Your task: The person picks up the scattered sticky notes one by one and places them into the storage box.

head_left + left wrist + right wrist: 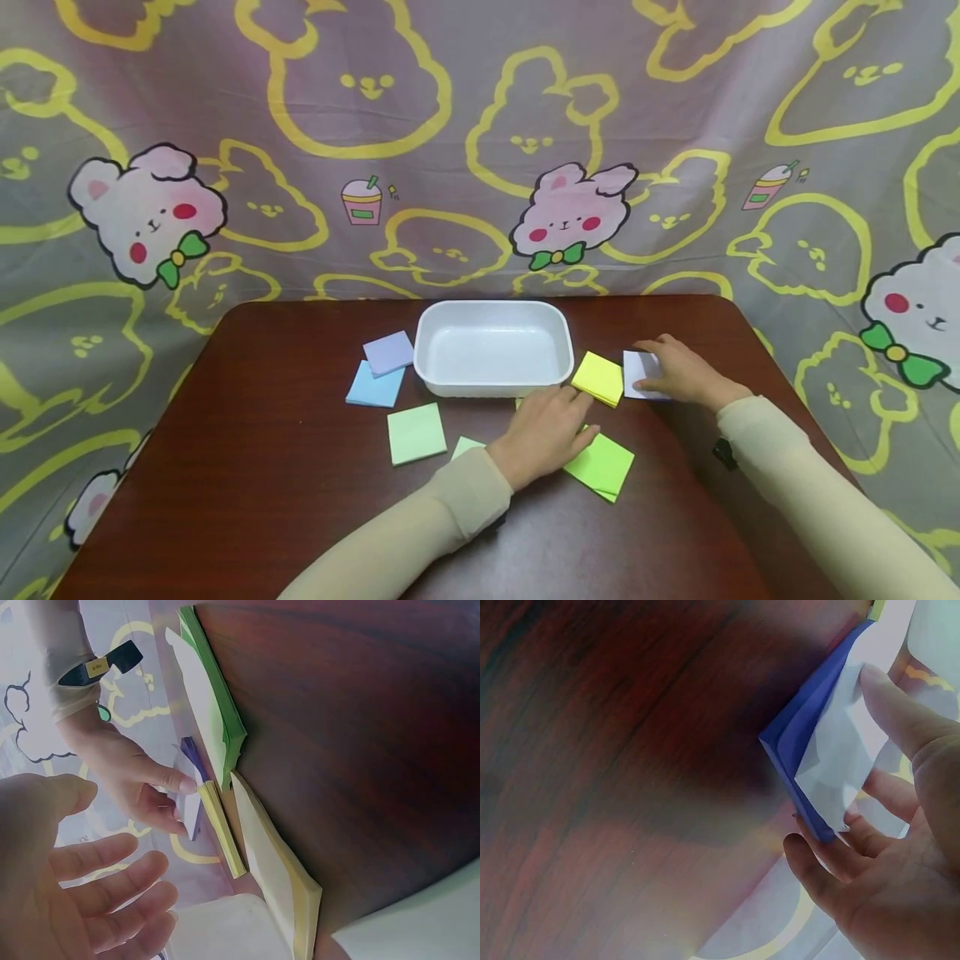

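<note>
My right hand point(684, 375) pinches a pad of sticky notes point(637, 377) at the right of the table. In the right wrist view the pad's sides are violet-blue point(806, 735) and its top sheet is pale; thumb and fingers are at its edges. My left hand point(542, 437) hovers with loosely bent fingers and holds nothing. Below it lies a pale yellow sticky note pad point(279, 881), mostly hidden in the head view. A bright yellow pad point(598, 379) lies between the hands, and a lime green pad point(602, 465) lies right of my left hand.
A white rectangular tub point(493, 390) stands at the table's back middle. Left of it lie a lavender pad point(388, 353) and a light blue pad point(373, 388). A pale green pad point(417, 433) is nearer, beside another green pad point(465, 447) partly behind my left wrist. A patterned cloth point(450, 208) hangs behind.
</note>
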The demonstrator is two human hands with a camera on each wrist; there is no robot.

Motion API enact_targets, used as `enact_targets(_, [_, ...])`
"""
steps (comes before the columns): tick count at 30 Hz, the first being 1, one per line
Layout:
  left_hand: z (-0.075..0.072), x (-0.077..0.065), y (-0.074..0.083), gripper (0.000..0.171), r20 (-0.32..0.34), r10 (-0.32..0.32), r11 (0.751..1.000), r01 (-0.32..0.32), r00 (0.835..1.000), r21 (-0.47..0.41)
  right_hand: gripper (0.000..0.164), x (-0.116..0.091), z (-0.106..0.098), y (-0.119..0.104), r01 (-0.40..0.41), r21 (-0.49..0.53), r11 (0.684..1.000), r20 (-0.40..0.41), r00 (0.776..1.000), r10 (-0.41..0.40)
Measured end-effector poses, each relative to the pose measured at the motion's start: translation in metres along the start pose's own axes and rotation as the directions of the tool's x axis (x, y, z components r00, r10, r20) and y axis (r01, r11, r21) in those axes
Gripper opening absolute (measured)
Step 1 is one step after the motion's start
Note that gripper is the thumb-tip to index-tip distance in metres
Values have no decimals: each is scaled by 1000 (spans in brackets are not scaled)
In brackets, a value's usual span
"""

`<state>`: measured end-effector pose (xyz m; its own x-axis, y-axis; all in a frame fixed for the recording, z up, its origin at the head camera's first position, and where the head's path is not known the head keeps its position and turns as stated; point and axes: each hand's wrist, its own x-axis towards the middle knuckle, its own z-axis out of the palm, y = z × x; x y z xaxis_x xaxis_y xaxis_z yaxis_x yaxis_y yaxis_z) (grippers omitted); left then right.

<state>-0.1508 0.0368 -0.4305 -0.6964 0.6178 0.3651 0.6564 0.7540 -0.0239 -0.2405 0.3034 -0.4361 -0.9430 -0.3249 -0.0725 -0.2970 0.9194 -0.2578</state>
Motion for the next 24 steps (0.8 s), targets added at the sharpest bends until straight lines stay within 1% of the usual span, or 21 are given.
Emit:
enact_targets(4, [0, 0, 0, 27, 16, -2, 1000, 2, 1000, 5, 70, -1, -2, -1, -11, -1, 1000, -5, 1000, 11])
enact_targets(11, [1, 1, -1, 27, 17, 0, 1000, 0, 1000, 3, 60, -4, -7, -5, -2, 4, 1000, -28, 1000, 2])
enact_targets(18, [1, 2, -2, 28, 33, -7, 1000, 7, 999, 1, 37, -7, -14, -4, 19, 37, 999, -60, 998, -17])
enact_targets(24, [1, 3, -3, 27, 32, -11, 1000, 11, 999, -3, 20, -12, -23, -4, 56, 62, 996, -53, 997, -53])
